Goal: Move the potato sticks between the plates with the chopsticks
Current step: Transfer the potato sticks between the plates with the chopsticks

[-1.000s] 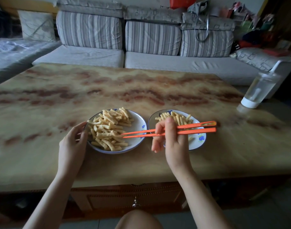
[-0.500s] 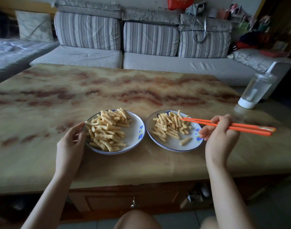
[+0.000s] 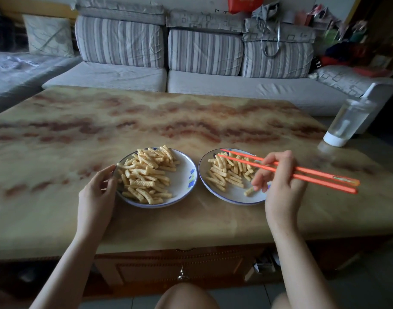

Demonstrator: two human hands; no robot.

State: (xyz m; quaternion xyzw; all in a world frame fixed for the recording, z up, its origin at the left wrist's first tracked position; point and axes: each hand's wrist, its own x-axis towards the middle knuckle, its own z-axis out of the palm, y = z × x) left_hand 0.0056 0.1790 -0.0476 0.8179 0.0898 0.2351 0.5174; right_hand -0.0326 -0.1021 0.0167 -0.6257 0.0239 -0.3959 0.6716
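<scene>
Head view shows no readable writing; the red bag (image 3: 244,3) behind the sofa (image 3: 204,85) bears only blurred marks. Right hand (image 3: 280,181) is clamped on the chopsticks (image 3: 302,173), tips apart over sticks (image 3: 226,172) in the right plate (image 3: 233,198). Left hand (image 3: 97,192) touches the left plate (image 3: 186,175) rim, fingers loosely open beside its pile (image 3: 146,172).

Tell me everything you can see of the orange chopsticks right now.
The chopsticks are a pair of long, slim, bright orange sticks, plastic by the look, with a pale mark near the thick ends. The right hand grips them around mid-length. They lie almost level, tips slightly apart over the far part of the right plate, above the potato sticks. No stick is visibly held between the tips.
</scene>
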